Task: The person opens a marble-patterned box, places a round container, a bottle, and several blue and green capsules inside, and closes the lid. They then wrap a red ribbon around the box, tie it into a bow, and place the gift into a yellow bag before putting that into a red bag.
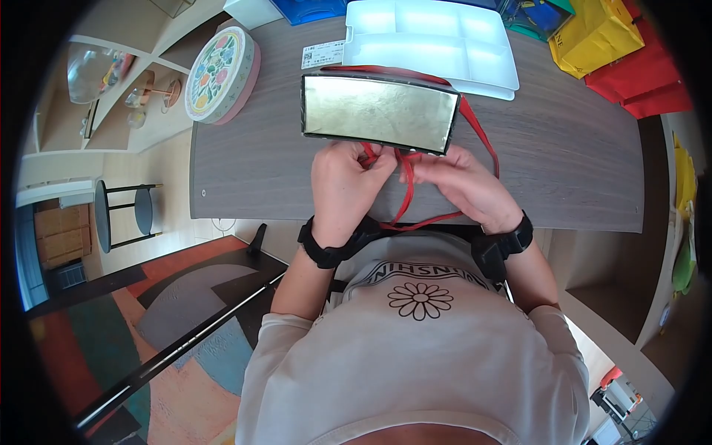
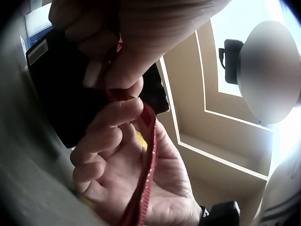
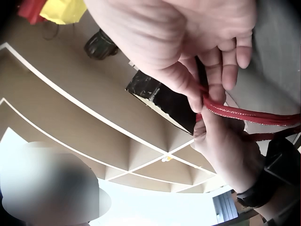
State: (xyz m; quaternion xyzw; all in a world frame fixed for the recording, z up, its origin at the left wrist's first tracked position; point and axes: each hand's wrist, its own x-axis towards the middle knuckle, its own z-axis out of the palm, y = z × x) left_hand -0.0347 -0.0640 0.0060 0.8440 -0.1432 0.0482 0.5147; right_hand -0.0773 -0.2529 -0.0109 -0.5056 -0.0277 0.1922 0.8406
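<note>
A box (image 1: 380, 111) with a shiny gold top and black sides stands near the table's front edge. Red ribbon (image 1: 480, 133) runs behind it and down its right side, with loose strands toward the person's shirt. At the box's near side, my left hand (image 1: 345, 182) pinches the ribbon between thumb and curled fingers. Close beside it, my right hand (image 1: 475, 189) pinches a strand between thumb and index finger, its other fingers loosely bent in the right wrist view. There a doubled ribbon strand (image 3: 254, 115) trails from the fingertips. The box's dark side (image 2: 61, 89) shows behind both hands in the left wrist view.
Behind the box lies a white compartment tray (image 1: 430, 48) on the grey wooden table (image 1: 259, 163). A round floral tin (image 1: 222, 74) is at the back left. Yellow (image 1: 597, 37) and red bags (image 1: 630, 70) are at the back right. Shelves (image 1: 119, 81) stand left.
</note>
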